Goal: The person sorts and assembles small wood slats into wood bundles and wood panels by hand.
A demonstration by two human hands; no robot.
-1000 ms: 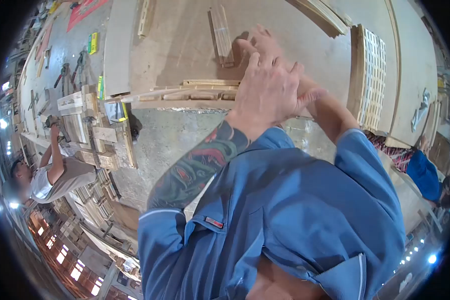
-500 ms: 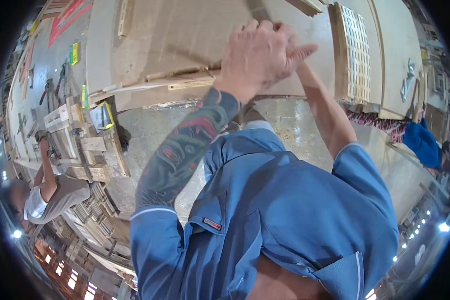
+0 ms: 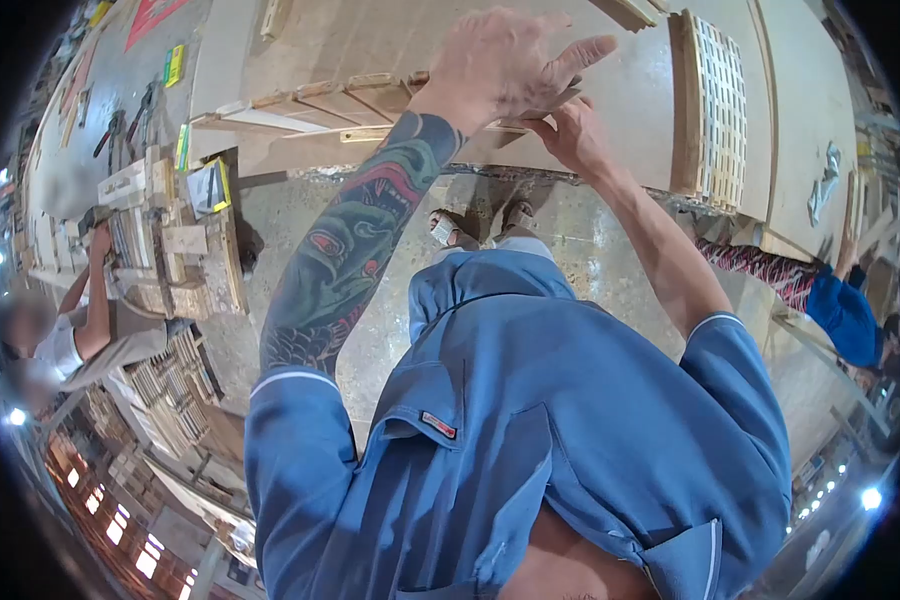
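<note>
My left hand (image 3: 500, 62), on the tattooed arm, is over the workbench (image 3: 635, 120). Its thumb points out to the right and its fingers are spread, partly blurred. Just below and to the right, my right hand (image 3: 576, 138) pinches the end of a thin wooden slat (image 3: 555, 103) near the bench's front edge. My left hand hides part of that slat. To the left of my hands, a row of thin wooden slats (image 3: 320, 104) leans along the bench. A pale wooden piece (image 3: 365, 134) lies in front of them.
A stack of slatted wooden pieces (image 3: 712, 110) stands on the right. Pliers (image 3: 142, 112), yellow-green boxes (image 3: 174, 66) and a wooden frame (image 3: 175, 240) are on the left. One co-worker (image 3: 90, 335) works at the left, another person in blue (image 3: 842, 312) at the far right.
My hands were together, one over the other; now my right hand is lower and apart from my left. My left hand has moved up. More of the slat row and my feet show.
</note>
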